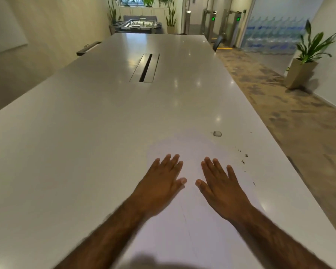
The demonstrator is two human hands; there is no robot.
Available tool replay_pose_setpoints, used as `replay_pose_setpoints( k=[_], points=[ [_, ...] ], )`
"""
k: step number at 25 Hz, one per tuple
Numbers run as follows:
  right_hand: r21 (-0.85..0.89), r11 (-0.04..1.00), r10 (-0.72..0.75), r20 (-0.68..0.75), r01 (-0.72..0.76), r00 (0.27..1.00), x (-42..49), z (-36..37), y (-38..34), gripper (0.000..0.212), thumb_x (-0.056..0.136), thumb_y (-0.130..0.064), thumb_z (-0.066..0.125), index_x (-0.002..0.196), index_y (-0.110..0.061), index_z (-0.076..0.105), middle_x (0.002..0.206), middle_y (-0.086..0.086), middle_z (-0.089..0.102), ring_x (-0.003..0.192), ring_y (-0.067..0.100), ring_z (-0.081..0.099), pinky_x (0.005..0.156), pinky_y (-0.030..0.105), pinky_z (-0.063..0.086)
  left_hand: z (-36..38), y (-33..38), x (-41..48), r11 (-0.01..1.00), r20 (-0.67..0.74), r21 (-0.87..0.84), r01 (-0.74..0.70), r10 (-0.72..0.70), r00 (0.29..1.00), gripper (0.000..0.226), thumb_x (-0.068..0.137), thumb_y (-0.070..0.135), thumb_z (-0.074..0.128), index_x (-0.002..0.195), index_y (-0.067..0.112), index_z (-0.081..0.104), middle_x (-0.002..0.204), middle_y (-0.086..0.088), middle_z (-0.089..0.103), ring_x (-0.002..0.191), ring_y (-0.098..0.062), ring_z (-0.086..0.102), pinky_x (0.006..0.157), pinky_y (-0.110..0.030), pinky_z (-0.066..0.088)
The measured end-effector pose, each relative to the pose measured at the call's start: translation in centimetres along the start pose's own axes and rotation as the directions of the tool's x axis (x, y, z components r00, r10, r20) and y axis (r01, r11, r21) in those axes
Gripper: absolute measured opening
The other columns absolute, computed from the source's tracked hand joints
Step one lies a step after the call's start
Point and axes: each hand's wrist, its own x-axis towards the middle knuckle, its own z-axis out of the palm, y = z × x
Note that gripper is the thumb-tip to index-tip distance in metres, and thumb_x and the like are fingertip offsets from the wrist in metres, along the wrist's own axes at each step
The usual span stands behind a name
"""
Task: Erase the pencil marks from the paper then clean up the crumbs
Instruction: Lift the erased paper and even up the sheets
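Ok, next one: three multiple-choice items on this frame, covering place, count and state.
1. Where do the crumbs lie? A) on the table right of the paper; B) left of the paper; C) on the floor.
2. How many hands rest on the paper? A) none; B) one; C) two.
3. How are the fingers? A) fisted; B) straight and flat; C) pinching a pencil.
Answers: 1 A, dark specks sit past the paper's right edge; 2 C, left hand and right hand both lie on it; 3 B, all fingers lie extended.
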Motion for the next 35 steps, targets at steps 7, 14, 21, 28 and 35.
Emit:
replay_pose_setpoints(
  k=[7,14,21,28,35],
  points=[
    [0.095,0.933,-0.349,-0.003,0.348,0.937,-2.3,-2.2,-9.5,0.069,0.104,-0.060,0.007,0.159,-0.022,0.023,0.168,-0.002,0.006,0.155,0.013,-0.005,0.125,0.045,-0.008,-0.8,-6.4,5.1,0.990,0.091,-0.049,-0.131,0.135,0.987,0.048,0.112,0.041,0.024,0.160,0.043,0.021,0.169,0.016,0.006,0.157,-0.010,-0.003,0.127,-0.036,-0.003],
    [0.132,0.944,-0.312,0.047,0.304,0.949,-1.4,-1.4,-10.4,0.072,0.101,-0.065,0.002,0.161,-0.025,0.009,0.167,-0.009,-0.002,0.154,0.010,-0.010,0.125,0.044,-0.008,-1.5,-7.7,5.9,0.987,0.051,-0.104,-0.125,0.131,0.990,0.045,0.111,0.037,0.034,0.156,0.044,0.034,0.166,0.022,0.017,0.155,-0.004,0.009,0.124,-0.036,0.011],
    [0.078,0.909,-0.416,0.114,0.409,0.902,-1.6,-0.9,-12.1,0.076,0.099,-0.068,0.001,0.159,-0.023,-0.010,0.165,-0.008,-0.018,0.151,0.012,-0.023,0.121,0.046,-0.018,-1.4,-8.4,6.2,0.982,0.032,-0.118,-0.146,0.151,0.988,0.045,0.110,0.040,0.039,0.154,0.045,0.038,0.165,0.023,0.021,0.155,-0.004,0.013,0.122,-0.038,0.015],
    [0.028,0.812,-0.581,0.142,0.583,0.801,-1.7,-1.5,-10.1,0.067,0.103,-0.063,0.008,0.159,-0.029,-0.009,0.165,-0.014,-0.019,0.149,0.006,-0.026,0.118,0.044,-0.024,-1.1,-8.2,5.8,0.989,0.037,-0.042,-0.143,0.144,0.989,0.047,0.112,0.041,0.027,0.159,0.044,0.026,0.168,0.020,0.013,0.156,-0.005,0.003,0.124,-0.034,0.008],
    [0.033,0.874,-0.486,0.071,0.485,0.871,-1.7,-1.9,-10.0,0.064,0.104,-0.059,0.006,0.160,-0.028,-0.003,0.166,-0.012,-0.012,0.151,0.008,-0.021,0.120,0.046,-0.021,-0.6,-7.8,5.6,0.994,-0.005,-0.018,-0.104,0.104,0.995,0.049,0.112,0.044,0.021,0.160,0.044,0.021,0.170,0.016,0.009,0.157,-0.008,0.000,0.125,-0.035,0.008]
  ],
)
